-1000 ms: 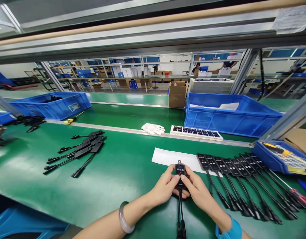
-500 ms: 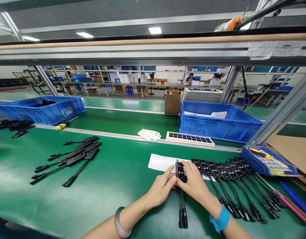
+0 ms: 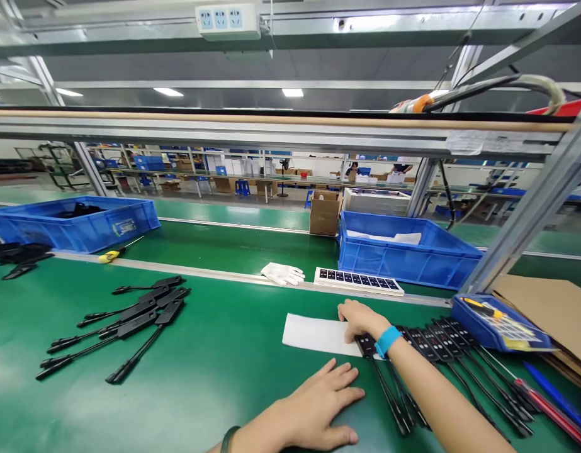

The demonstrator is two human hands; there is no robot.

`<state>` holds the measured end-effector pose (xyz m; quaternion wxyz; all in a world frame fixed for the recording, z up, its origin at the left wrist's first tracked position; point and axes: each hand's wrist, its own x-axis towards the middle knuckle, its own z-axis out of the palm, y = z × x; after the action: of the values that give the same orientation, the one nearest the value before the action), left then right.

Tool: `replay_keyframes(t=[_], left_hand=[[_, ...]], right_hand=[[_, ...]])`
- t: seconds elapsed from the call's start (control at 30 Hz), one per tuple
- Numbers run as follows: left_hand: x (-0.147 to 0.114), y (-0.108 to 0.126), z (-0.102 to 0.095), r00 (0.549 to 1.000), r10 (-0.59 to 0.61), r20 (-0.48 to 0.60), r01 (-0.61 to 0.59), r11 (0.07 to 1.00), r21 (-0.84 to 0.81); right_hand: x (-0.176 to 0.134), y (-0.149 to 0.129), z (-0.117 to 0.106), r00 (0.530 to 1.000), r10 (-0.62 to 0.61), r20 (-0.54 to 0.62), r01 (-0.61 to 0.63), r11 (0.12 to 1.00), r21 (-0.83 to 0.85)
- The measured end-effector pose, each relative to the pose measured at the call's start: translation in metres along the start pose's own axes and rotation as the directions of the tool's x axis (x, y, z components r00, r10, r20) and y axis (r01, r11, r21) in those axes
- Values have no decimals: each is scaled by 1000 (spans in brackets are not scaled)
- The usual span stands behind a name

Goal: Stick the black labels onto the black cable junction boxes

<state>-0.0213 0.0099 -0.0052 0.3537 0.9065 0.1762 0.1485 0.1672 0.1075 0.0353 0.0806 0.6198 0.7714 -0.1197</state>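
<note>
My right hand (image 3: 359, 318) reaches forward over the left end of a row of black controllers with cables (image 3: 436, 343), fingers curled down on the white paper sheet (image 3: 313, 334). Whether it holds a controller I cannot tell. The nearest controller (image 3: 367, 344) lies just under the wrist with the blue band. My left hand (image 3: 321, 406) lies flat and empty on the green belt (image 3: 214, 365), fingers spread. Several more black cabled units (image 3: 129, 314) lie loose at the left.
A strip of small black parts on a white tray (image 3: 359, 280) and a white glove (image 3: 282, 273) lie by the belt's rail. Blue crates stand at left (image 3: 73, 223) and right (image 3: 408, 255). A small blue tool tray (image 3: 500, 321), screwdrivers (image 3: 549, 406) and cardboard (image 3: 549, 311) sit at right.
Both hands held one controller in front of me; now it lies at the row's left end. My right hand has moved forward onto the paper, my left has dropped flat. The view tilted up.
</note>
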Motion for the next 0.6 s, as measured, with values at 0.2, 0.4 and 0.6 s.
replay_keyframes(t=[0.2,0.4,0.6], left_hand=[[3,-5,-5,992,-6,123,-2,998,70],[8,-21,2,989,38,143,-59,988,144],[11,-43,21,989,92,113,-124,939,322]], right_hand=[[17,3,-1,982,-118,147,109,992,66],[22,9,-27,952,-305,-12,303,942,147],[25,9,-26,940,-331,88,323,942,94]])
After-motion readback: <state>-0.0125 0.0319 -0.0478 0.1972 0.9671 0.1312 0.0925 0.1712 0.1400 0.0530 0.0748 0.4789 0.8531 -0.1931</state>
